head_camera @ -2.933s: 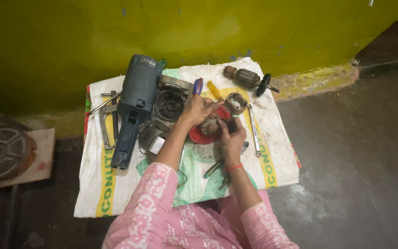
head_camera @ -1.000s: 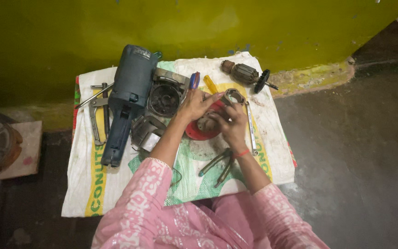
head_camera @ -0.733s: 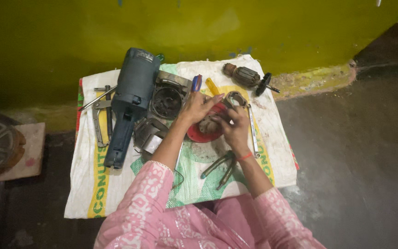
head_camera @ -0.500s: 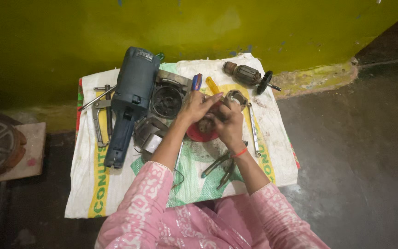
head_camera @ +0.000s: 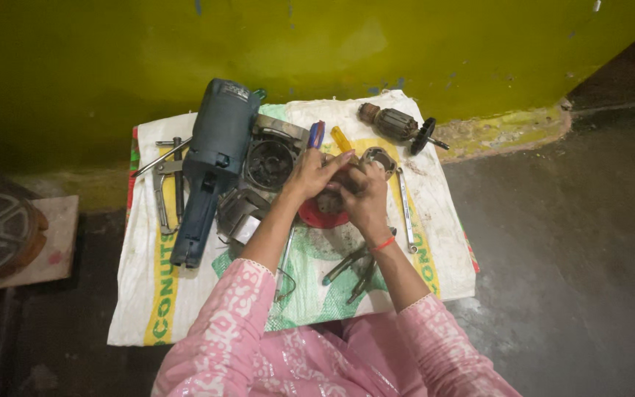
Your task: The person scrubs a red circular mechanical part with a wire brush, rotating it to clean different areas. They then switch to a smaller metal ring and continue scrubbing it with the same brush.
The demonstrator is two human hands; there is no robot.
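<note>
Seen from above, pink patterned sleeves (head_camera: 259,331) fill the bottom of the frame, and just beyond them a pair of pliers (head_camera: 354,265) lies on a white woven sack (head_camera: 148,294) spread over the dark floor. At centre frame the left hand (head_camera: 310,173) and the right hand (head_camera: 365,195), a red thread at its wrist, close together with curled fingers around a small dark metal part (head_camera: 331,200) held just above a red dish (head_camera: 321,217); the hands hide most of the part, so its shape cannot be told. A long spanner (head_camera: 406,209) lies right of the right hand, with a round metal ring (head_camera: 378,158) touching its upper end. Left of the hands sit a grey housing piece (head_camera: 240,213), a black round gear case (head_camera: 270,162) and the blue-grey body of a power tool (head_camera: 214,158), with a puller (head_camera: 167,180) at the sack's left edge. Farther up lie a blue-handled tool (head_camera: 316,134), a yellow-handled one (head_camera: 341,138) and a motor armature (head_camera: 398,126) near the yellow-green wall (head_camera: 406,44).
</note>
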